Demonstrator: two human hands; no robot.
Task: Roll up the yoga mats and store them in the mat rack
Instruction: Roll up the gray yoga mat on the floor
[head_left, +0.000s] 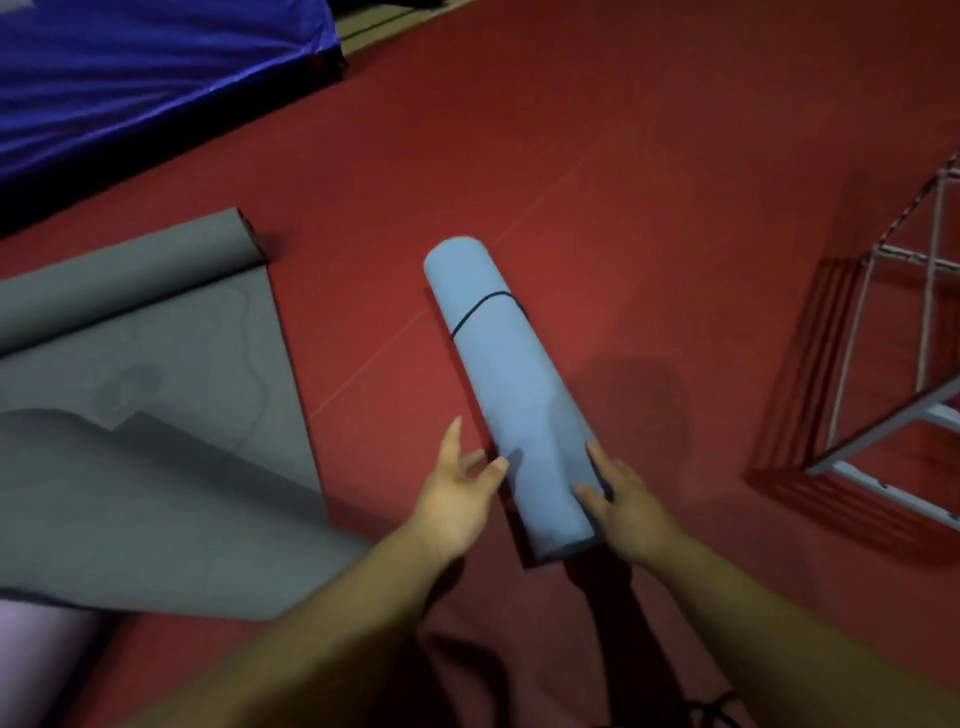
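A rolled light-blue yoga mat (498, 364), bound by a thin black band near its far end, points away from me above the red floor. My right hand (623, 504) grips its near end, thumb on top and fingers round the right side. On the other side of that end is my left hand (457, 488), fingers nearly straight, only the thumb tip touching the roll. A grey yoga mat (156, 364) lies mostly unrolled on the left, its far end curled into a roll. The white metal-frame mat rack (893, 447) stands at the right edge.
A large blue padded mat (130, 67) fills the upper left corner. A pale pink mat (36, 654) shows at the lower left edge. Red floor (623, 156) stretches between the mats and the rack. Dark straps lie near my feet at the bottom.
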